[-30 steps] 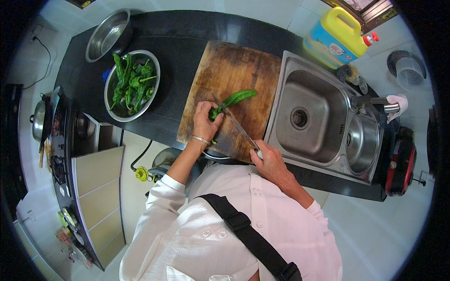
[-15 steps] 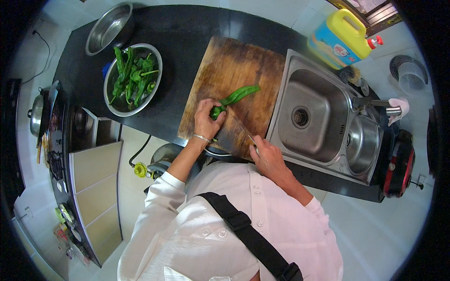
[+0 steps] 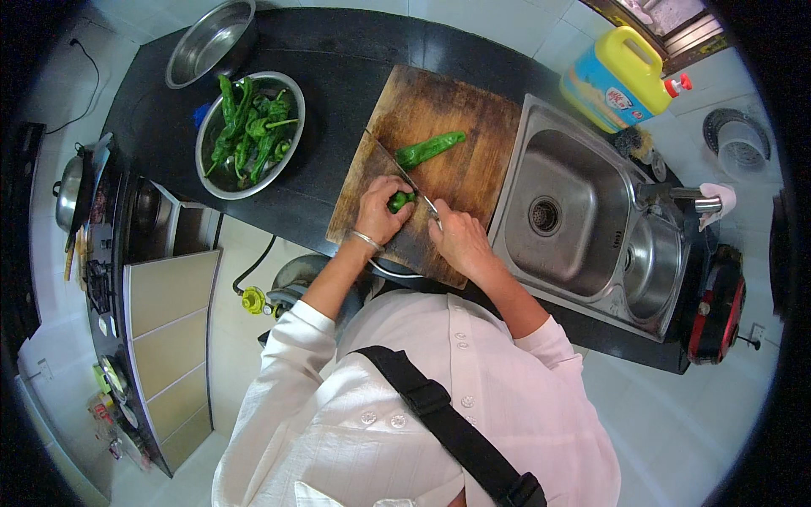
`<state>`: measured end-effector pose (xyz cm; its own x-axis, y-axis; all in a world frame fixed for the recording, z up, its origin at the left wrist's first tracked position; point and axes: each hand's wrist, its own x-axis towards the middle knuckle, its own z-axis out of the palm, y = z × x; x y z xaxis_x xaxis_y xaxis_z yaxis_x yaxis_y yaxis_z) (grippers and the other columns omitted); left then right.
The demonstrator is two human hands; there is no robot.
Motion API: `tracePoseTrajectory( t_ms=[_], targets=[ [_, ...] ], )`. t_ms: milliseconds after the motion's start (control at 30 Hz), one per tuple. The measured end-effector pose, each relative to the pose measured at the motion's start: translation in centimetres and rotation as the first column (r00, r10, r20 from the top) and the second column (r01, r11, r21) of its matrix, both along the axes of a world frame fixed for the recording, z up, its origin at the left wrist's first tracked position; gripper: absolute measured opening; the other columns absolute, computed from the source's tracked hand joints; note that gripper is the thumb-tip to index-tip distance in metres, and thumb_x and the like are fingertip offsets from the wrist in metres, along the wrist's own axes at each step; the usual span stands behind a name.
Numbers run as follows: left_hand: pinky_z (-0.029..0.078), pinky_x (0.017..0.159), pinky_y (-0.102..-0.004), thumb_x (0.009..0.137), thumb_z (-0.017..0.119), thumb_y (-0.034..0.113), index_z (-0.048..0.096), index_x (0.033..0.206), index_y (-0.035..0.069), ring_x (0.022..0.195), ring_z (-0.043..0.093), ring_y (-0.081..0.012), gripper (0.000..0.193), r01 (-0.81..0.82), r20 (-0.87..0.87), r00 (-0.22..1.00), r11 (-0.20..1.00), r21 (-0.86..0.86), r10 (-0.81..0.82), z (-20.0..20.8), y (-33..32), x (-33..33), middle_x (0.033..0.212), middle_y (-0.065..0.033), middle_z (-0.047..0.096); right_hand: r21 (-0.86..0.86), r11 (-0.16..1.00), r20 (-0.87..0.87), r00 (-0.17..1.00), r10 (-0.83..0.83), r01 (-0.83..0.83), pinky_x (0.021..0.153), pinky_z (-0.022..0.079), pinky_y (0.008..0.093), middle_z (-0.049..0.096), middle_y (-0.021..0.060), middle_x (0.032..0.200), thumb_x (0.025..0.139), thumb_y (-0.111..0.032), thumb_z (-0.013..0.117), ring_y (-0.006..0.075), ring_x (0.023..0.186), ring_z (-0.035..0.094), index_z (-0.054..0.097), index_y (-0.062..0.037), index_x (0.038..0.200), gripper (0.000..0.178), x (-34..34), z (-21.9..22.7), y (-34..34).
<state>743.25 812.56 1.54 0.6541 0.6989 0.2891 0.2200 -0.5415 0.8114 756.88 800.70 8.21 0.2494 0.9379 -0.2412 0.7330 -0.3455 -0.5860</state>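
A worn wooden cutting board [image 3: 460,106] lies on the dark counter in front of me. My left hand [image 3: 382,213] is closed on a short green pepper piece [image 3: 400,201], pressing it against the board. My right hand [image 3: 461,242] grips a knife [image 3: 411,182] by its handle. Its blade slants away to the far left, close beside my left fingers. Past the blade lies a longer pepper piece [image 3: 431,149], apart from the one under my hand.
A metal bowl [image 3: 203,171] of whole green peppers [image 3: 253,127] stands left of the board, with another steel bowl [image 3: 211,42] behind it. At the right is a double sink [image 3: 583,220] with a faucet [image 3: 684,194]. A yellow jug [image 3: 621,80] stands beyond it.
The knife has swung round from the board's near right to slant between the two pepper pieces, which are now apart. My right hand has moved left and farther away.
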Motion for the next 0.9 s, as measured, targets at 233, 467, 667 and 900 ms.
tracePoseTrajectory(
  t_ms=[233,467,667,900],
  targets=[
    [0.041,0.093,-0.0439,0.064,0.078,0.011,0.063,0.107,0.012,0.108,0.050,-0.0323,0.046,0.042,-0.179,0.984,0.978,0.202,-0.005,2.4,-0.2,-3.5,0.108,-0.0113,0.056,-0.042,0.996,-0.020,0.997,-0.075,0.074,0.070,0.047,0.0541,0.062,0.0286,0.081,0.089,-0.020,0.054,0.0474,0.079,0.060,0.050,-0.0001,0.099,0.023,1.2,0.1,-1.8],
    [0.050,0.078,-0.0341,0.073,0.072,0.003,0.066,0.103,0.012,0.092,0.058,-0.0290,0.032,0.074,-0.164,0.984,0.995,0.062,-0.063,-0.1,-1.3,-4.3,0.099,-0.0091,0.054,0.045,0.996,0.028,0.996,-0.080,0.079,0.065,0.046,0.0532,0.060,0.0268,0.075,0.089,-0.019,0.055,0.0455,0.074,0.059,0.049,-0.0001,0.094,0.021,1.8,0.8,-3.1],
    [0.048,0.084,-0.0367,0.076,0.070,0.005,0.065,0.103,0.009,0.099,0.058,-0.0307,0.027,0.071,-0.042,0.997,0.987,0.143,-0.065,-0.3,-1.8,-3.1,0.105,-0.0118,0.057,0.119,0.990,-0.116,0.991,-0.061,0.075,0.059,0.042,0.0490,0.054,0.0275,0.072,0.087,-0.017,0.057,0.0464,0.070,0.054,0.051,0.0008,0.096,0.021,1.0,1.3,-6.1],
    [0.043,0.089,-0.0400,0.076,0.071,0.013,0.063,0.102,0.006,0.099,0.053,-0.0331,0.028,0.011,0.020,1.000,0.994,0.108,-0.013,-1.5,-2.7,-1.9,0.102,-0.0139,0.054,0.118,0.993,-0.076,0.997,-0.022,0.030,0.058,0.042,0.0512,0.057,0.0241,0.070,0.087,-0.017,0.057,0.0442,0.065,0.056,0.049,-0.0001,0.090,0.019,1.0,1.4,-8.6]
  ],
)
